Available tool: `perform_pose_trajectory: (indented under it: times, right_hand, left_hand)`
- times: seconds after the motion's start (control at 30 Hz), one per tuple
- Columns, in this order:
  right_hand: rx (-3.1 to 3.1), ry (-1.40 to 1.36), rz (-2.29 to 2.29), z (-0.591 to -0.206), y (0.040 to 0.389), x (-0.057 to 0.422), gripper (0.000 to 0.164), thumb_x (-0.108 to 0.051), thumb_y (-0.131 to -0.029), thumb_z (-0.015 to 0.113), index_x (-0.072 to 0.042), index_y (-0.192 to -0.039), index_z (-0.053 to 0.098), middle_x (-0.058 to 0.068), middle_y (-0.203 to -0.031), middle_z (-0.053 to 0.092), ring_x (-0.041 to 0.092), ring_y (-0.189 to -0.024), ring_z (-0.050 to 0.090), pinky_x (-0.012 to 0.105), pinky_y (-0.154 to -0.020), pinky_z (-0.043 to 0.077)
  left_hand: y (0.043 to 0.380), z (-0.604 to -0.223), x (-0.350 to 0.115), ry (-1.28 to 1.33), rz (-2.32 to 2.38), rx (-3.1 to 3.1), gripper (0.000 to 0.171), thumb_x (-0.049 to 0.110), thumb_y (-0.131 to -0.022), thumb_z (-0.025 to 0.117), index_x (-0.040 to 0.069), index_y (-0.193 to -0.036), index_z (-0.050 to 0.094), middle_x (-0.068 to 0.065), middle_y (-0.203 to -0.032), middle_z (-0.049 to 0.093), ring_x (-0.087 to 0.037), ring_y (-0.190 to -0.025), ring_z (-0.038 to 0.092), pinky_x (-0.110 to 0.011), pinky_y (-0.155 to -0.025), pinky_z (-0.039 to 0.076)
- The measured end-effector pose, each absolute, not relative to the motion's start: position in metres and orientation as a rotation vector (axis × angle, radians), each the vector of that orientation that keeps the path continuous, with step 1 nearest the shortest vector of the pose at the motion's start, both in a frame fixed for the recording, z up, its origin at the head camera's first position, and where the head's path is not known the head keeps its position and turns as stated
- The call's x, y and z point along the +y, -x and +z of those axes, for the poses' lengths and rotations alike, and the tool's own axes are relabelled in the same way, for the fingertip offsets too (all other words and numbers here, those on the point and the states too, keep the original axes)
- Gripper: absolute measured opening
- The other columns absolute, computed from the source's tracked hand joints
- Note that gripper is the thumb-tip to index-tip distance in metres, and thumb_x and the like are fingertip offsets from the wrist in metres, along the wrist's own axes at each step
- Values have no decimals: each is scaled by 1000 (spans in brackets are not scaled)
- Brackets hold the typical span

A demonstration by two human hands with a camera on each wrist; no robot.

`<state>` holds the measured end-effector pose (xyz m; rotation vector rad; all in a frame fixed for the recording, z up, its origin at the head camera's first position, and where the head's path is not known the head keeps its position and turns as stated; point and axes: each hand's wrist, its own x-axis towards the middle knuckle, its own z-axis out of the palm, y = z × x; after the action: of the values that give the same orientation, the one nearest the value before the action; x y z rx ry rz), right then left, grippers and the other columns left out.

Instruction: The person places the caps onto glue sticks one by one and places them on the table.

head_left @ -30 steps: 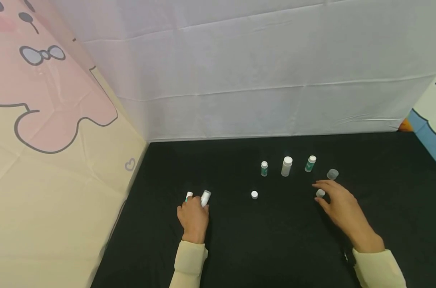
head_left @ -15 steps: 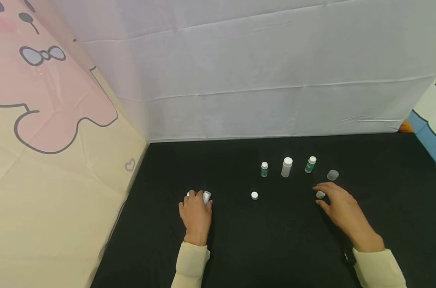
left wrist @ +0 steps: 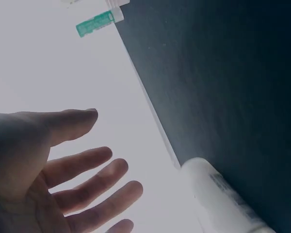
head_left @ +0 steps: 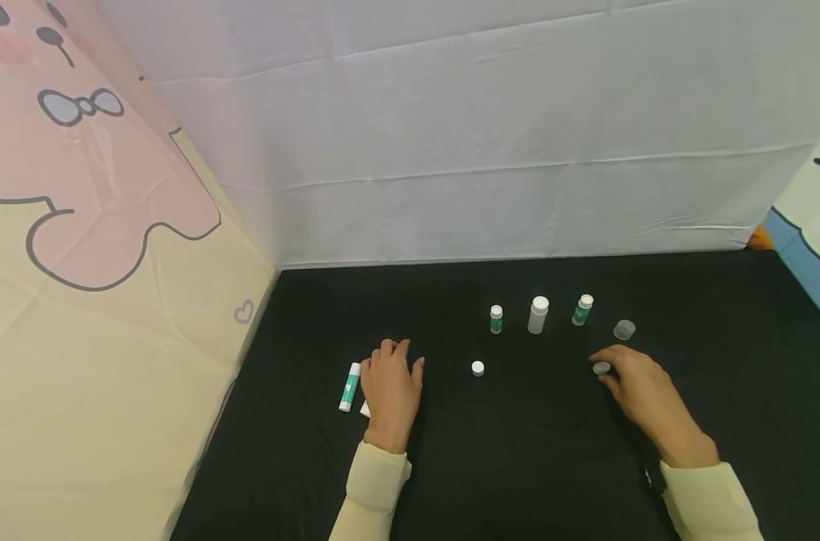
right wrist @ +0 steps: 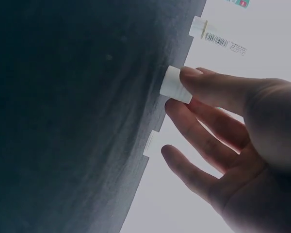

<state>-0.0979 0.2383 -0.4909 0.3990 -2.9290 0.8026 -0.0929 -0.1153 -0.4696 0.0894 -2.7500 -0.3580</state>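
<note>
My left hand (head_left: 391,387) hovers on the left side with its fingers spread, and nothing shows in its palm in the left wrist view. Beside it lies a slim white-and-green tube (head_left: 349,387). A white tube (head_left: 365,409) is mostly hidden under this hand; in the left wrist view a white cylinder (left wrist: 223,201) with dark print lies beyond the fingertips. At the right, thumb and fingers of my right hand (head_left: 642,402) pinch a small white cap (right wrist: 174,85). Just behind that hand is a translucent cup (head_left: 624,330).
Two small green-labelled bottles, one at the left (head_left: 496,320) and one at the right (head_left: 582,310), flank a larger white bottle (head_left: 538,315), all upright. A loose white cap (head_left: 478,368) sits in front of them. A white cloth wall (head_left: 416,210) bounds the black table (head_left: 504,466).
My left hand has moved right off the white-and-green tube, spreading its fingers and leaving that tube in view. My right hand stays nearly in place; the cap it pinches has tilted slightly.
</note>
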Motion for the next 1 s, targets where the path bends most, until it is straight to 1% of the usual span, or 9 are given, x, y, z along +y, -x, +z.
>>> perform_pose_trajectory:
  times: [0.13, 0.4, 0.6, 0.8, 1.0]
  right_hand:
    - [-2911, -399, 830, -491, 99, 239, 21, 13, -85, 77, 5, -104, 74, 26, -109, 73, 49, -100, 70, 66, -83, 53]
    - [-2867, -401, 846, -489, 96, 237, 16, 8, -87, 78, 3, -102, 75, 24, -104, 74, 47, -96, 71, 64, -80, 54]
    - [-2796, -419, 850, -487, 93, 233, 19, 9, -84, 80, 2, -101, 75, 21, -103, 75, 43, -92, 73, 62, -78, 56]
    - [-2742, -423, 865, -483, 92, 228, 24, 12, -82, 82, 1, -102, 75, 20, -104, 75, 42, -93, 73, 61, -78, 56]
    - [-2683, -450, 861, -481, 91, 219, 26, 12, -80, 83, 0, -101, 75, 16, -102, 76, 39, -89, 73, 58, -76, 57]
  left_hand:
    - [96, -471, -109, -59, -392, -2756, 35, 23, -91, 85, 6, -121, 78, -12, -111, 72, -31, -98, 69, -49, -87, 53]
    - [101, -474, -100, 4, -416, -2754, 36, 25, -92, 85, 6, -122, 77, -10, -111, 73, -29, -98, 70, -47, -87, 54]
    - [105, -473, -94, 7, -471, -2777, 39, 27, -94, 82, 7, -126, 76, -10, -116, 74, -29, -102, 71, -47, -90, 55]
    - [110, -473, -87, 32, -508, -2761, 41, 29, -94, 82, 7, -128, 75, -10, -118, 74, -29, -102, 72, -47, -90, 55]
    - [115, -475, -80, 42, -567, -2774, 44, 31, -95, 81, 7, -131, 74, -11, -121, 74, -29, -106, 72, -47, -93, 55]
